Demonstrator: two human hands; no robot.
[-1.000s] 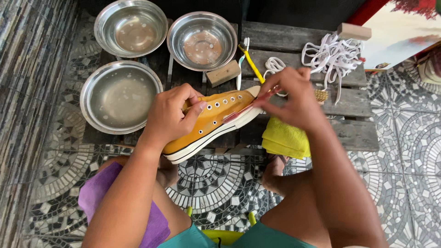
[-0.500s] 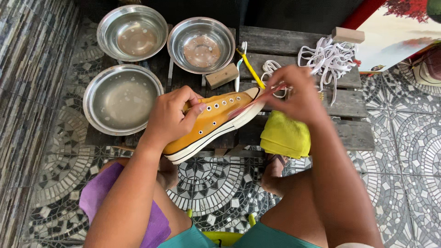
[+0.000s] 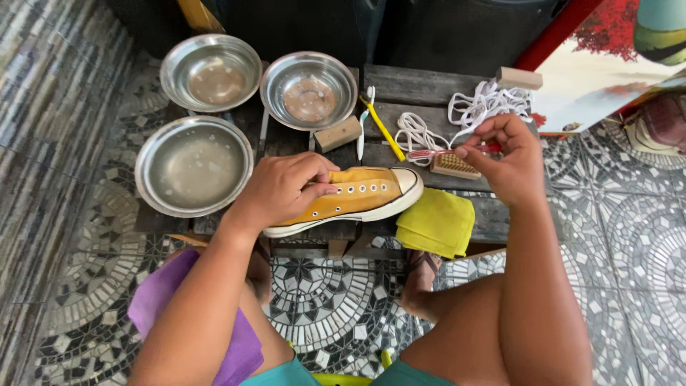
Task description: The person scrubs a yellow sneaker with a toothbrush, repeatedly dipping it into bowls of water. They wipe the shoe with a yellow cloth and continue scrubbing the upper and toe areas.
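Observation:
A yellow canvas sneaker (image 3: 361, 196) with a white sole and no laces lies on its side across a low dark wooden bench (image 3: 421, 89). My left hand (image 3: 282, 187) grips it at the ankle opening. My right hand (image 3: 504, 154) is lifted to the right of the toe, pinching a thin red-handled brush (image 3: 429, 153) at its end. Just under that hand lies a wooden scrub brush (image 3: 456, 166). A folded yellow cloth (image 3: 436, 223) sits on the bench edge below the toe.
Three steel bowls (image 3: 193, 166) (image 3: 211, 71) (image 3: 309, 89) stand at the left and back of the bench. White laces (image 3: 486, 106), a yellow toothbrush (image 3: 382, 129) and wooden blocks (image 3: 337, 134) lie behind the shoe. Patterned tile floor surrounds it; a purple cloth (image 3: 168, 300) covers my left knee.
My right hand has left the shoe's toe and moved right and back, now holding the red-handled brush. The shoe has settled flatter on the bench under my left hand.

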